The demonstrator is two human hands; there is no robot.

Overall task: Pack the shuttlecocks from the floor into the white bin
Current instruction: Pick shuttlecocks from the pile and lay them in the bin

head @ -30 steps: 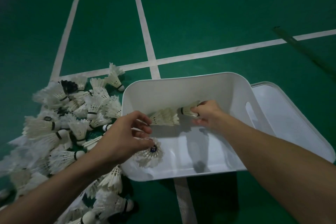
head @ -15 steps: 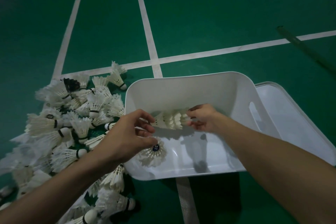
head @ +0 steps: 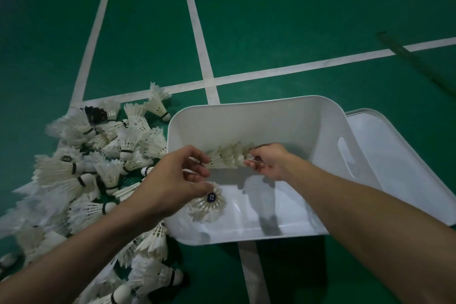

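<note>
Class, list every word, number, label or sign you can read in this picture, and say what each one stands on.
Dark sticker on the cork of the shuttlecock lying in the bin: pale marks, too blurred to read.
Row gripped between left hand and right hand: no text visible.
Pile beside the bin: black bands only, nothing readable.
Bin, lid, court lines: none.
</note>
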